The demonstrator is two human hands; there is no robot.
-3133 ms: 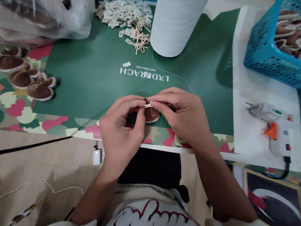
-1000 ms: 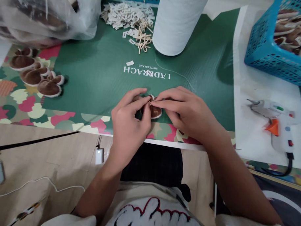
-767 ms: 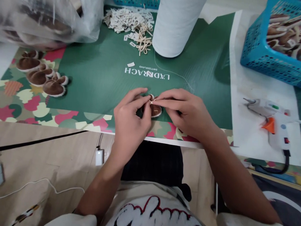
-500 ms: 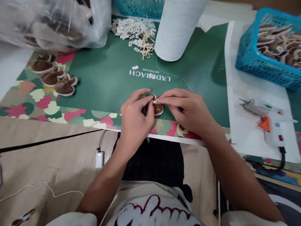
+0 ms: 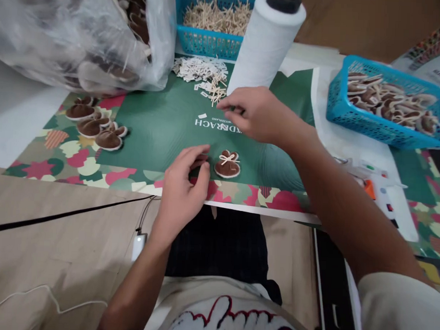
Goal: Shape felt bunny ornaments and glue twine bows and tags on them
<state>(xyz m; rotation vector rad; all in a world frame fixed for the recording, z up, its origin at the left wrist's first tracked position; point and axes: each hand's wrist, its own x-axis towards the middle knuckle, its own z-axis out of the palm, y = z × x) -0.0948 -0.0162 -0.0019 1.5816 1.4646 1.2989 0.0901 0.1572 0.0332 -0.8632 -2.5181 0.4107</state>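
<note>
A small brown plush piece [image 5: 227, 170] with two ear-like lobes, pale fuzzy edging and a cream bow lies on the green sheet in front of me. Just left of it rests my left hand [image 5: 185, 183], fingers curved and thumb apart, holding nothing. My right hand [image 5: 256, 113] is stretched forward over the printed lettering, fingers bent and thumb apart from them, with nothing visible in it. Its fingertips are close to several loose cream bows [image 5: 218, 92]. Behind the bows is a heap of small white tags [image 5: 198, 69].
A large white thread cone [image 5: 262, 46] stands behind my right hand. Blue baskets hold cream bows [image 5: 214, 18] and brown pieces [image 5: 388, 101]. On the left are more plush pieces [image 5: 109, 138] and a plastic bag [image 5: 83, 35]. A glue gun [image 5: 381, 185] lies right, partly behind my forearm.
Both hands have let go of the brown plush piece. My right hand has moved forward toward the loose bows; my left has drawn slightly left. The view has tilted up.
</note>
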